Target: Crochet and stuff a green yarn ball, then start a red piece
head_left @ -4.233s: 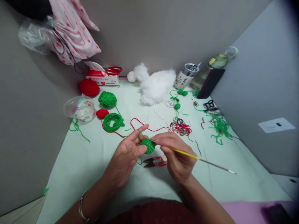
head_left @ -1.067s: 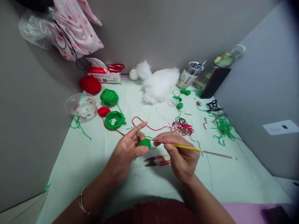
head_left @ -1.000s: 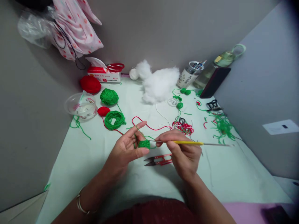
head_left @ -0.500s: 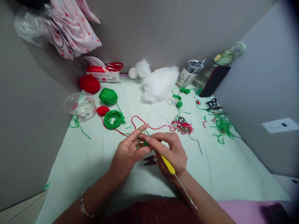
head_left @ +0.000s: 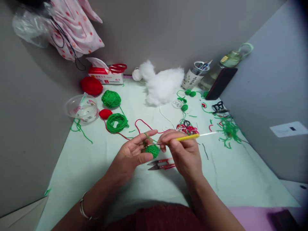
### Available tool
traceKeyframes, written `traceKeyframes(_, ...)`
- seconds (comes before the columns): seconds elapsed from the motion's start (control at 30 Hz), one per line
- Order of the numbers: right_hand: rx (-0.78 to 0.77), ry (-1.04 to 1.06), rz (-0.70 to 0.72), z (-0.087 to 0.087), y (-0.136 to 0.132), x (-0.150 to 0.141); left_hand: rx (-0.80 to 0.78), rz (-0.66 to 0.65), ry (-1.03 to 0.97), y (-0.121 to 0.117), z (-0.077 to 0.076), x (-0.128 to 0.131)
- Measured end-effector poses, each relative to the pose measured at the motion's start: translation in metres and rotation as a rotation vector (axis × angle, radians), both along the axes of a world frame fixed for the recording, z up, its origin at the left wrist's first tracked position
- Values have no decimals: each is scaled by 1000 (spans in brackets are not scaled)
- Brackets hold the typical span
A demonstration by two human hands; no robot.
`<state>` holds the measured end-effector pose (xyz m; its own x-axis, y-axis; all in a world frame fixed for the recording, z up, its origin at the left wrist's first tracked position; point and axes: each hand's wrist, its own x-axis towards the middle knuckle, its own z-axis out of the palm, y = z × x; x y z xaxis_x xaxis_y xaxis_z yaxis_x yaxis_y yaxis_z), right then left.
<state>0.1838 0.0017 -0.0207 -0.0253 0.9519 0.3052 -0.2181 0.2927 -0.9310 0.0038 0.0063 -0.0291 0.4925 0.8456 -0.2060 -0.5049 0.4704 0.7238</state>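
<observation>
Between thumb and fingers, my left hand point(head_left: 131, 155) pinches a small green crocheted piece point(head_left: 152, 151). Green yarn loops over its raised index finger. My right hand point(head_left: 185, 152) grips a crochet hook point(head_left: 187, 138) by its yellow handle, the shaft pointing left. The hook's thin tip meets the top edge of the green piece; whether a loop is on it is too small to tell. Beneath the hands lie thread snips point(head_left: 160, 164) with red handles and dark blades, partly covered by my right hand.
Behind my left hand are a green yarn coil point(head_left: 117, 123), a green yarn ball point(head_left: 111, 98), red yarn point(head_left: 91, 85) and a clear bowl point(head_left: 83, 109). White stuffing point(head_left: 163, 85) sits at the back. Green yarn scraps point(head_left: 229, 130), a phone point(head_left: 221, 84) and a bottle point(head_left: 231, 59) stand right.
My right hand has swung the crochet hook from pointing down toward me to lying nearly level, and moved slightly right. The green piece and the snips now show more fully.
</observation>
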Motion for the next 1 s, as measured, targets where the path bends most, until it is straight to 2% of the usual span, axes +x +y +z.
traceKeyframes(0.13, 90, -185, -63, -1, -5, -4, 72, 5, 42, -1, -3, 1)
traceKeyframes(0.23, 26, -127, -55, -5, -5, -2, 103, 33, 126, 0, -1, -1)
traceKeyframes(0.4, -133, 58, 43, -9, -3, 2, 166, 52, 251, 1, 1, -4)
traceKeyframes(0.63, -127, 29, 104, -2, -3, 7, 214, 42, 390, 3, 4, -9)
traceKeyframes(0.77, 34, -255, -1, 2, -6, 8, 247, 83, 422, 5, 7, -7)
traceKeyframes(0.9, 334, -525, -83, 2, -6, 6, 259, 135, 457, 5, 7, -4)
traceKeyframes(1.0, 553, -728, -140, 0, -9, 3, 188, 166, 410, 1, 6, 0)
